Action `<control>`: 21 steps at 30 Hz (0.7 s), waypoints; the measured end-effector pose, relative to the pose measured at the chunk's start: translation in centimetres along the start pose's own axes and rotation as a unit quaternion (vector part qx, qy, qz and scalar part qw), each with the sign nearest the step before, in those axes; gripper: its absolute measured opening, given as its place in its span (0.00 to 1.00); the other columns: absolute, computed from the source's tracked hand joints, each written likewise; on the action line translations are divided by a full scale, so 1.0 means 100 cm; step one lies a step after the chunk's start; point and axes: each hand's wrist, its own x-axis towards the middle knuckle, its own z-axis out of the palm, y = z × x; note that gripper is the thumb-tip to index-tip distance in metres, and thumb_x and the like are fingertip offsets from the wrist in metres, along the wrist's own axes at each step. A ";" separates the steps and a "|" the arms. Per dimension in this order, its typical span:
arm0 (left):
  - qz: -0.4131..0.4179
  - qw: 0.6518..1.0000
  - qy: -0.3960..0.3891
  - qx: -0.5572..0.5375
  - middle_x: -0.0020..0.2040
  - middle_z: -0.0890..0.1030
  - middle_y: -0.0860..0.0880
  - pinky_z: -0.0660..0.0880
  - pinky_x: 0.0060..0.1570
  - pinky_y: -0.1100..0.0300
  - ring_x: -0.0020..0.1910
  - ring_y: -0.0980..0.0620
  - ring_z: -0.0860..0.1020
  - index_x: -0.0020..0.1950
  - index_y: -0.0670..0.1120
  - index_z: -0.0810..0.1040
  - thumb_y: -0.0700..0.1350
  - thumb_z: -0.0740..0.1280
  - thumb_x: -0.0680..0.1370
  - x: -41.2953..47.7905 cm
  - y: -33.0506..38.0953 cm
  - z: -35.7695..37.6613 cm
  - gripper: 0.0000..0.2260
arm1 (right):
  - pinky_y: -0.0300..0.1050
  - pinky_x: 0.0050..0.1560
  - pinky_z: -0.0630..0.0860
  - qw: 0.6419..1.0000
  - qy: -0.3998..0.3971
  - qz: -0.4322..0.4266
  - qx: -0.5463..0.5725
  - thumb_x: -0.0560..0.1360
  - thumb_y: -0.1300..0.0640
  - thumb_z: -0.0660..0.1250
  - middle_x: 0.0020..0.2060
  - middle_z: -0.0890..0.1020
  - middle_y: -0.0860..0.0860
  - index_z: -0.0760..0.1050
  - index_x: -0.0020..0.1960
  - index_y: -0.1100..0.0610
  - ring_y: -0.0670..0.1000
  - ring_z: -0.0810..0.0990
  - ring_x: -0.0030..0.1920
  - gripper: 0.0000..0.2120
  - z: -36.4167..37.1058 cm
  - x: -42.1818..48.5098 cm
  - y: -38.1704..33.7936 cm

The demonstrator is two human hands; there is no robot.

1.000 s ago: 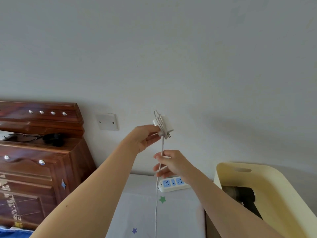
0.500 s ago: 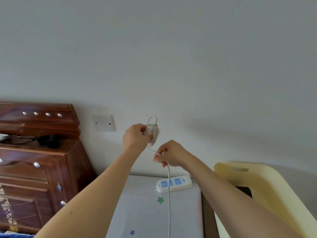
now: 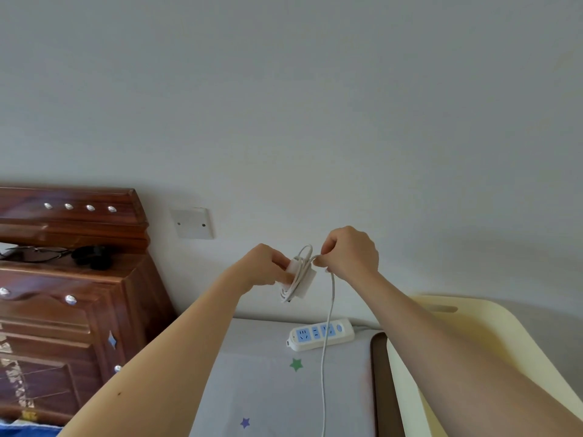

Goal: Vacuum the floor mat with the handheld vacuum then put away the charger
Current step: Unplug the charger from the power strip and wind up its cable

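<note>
Under the power strip the floor mat is lying flat; no vacuum is showing, so I am judging that the vacuuming part is probably done. Above the power strip the left hand is gripping the white charger with curled fingers, and the right hand, just beside it, is pinching the cable and seems to be winding it around the charger. Several loops are sitting on it, but a long piece is hanging down past the power strip, so some winding and the putting away are remaining.

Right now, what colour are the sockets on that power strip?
Light blue sockets on a white power strip, head view.
</note>
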 end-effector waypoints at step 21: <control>-0.027 0.874 0.025 -0.485 0.42 0.83 0.41 0.82 0.39 0.61 0.35 0.50 0.84 0.50 0.35 0.78 0.30 0.67 0.74 -0.011 0.030 -0.006 0.06 | 0.38 0.27 0.76 0.958 -0.211 0.006 0.194 0.77 0.61 0.68 0.37 0.86 0.57 0.78 0.45 0.61 0.52 0.82 0.27 0.03 0.043 -0.039 0.004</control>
